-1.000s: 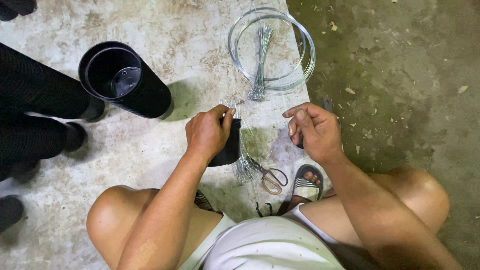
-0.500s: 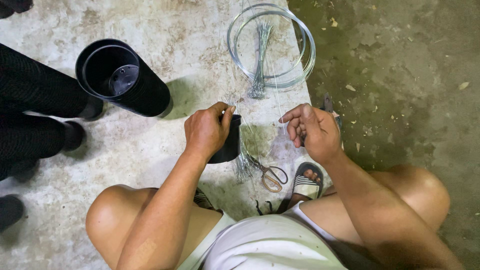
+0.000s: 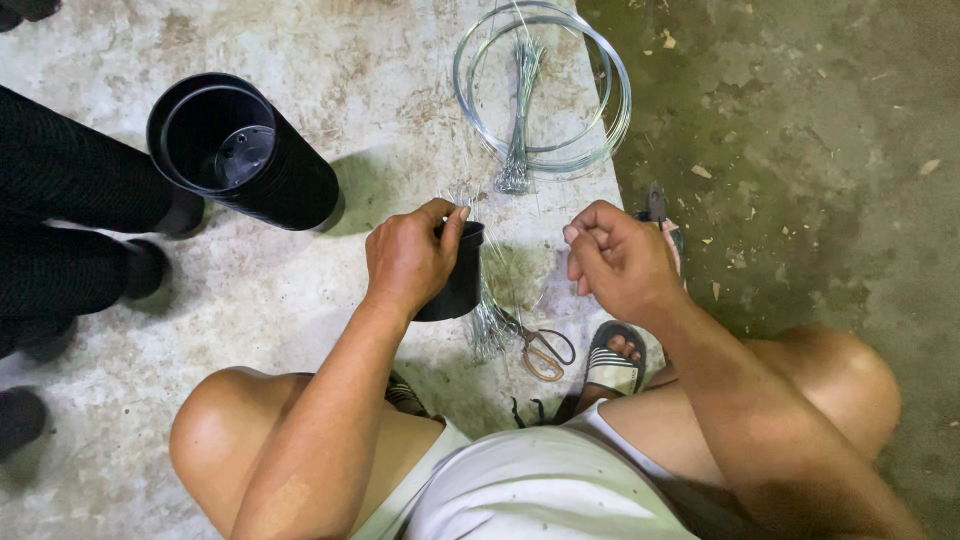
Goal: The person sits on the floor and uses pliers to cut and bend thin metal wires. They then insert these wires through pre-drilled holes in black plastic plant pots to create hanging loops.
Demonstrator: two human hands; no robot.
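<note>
Wire being fitted to the small black plastic pot (image 3: 455,285), judged from the grip; threading looks unfinished.

Left hand (image 3: 408,257) is clamped round the pot rim, thumb over the edge, forearm rising from the knee, pot on the concrete floor (image 3: 300,300). Right hand (image 3: 622,262), just right of the pot, has fingertips pinched together, apparently on thin wire; strand too fine to confirm. Next move likely needs steady pot and fine pinch. Coiled silver wire (image 3: 545,85) beyond the pot; scissors (image 3: 540,350) near it.
</note>
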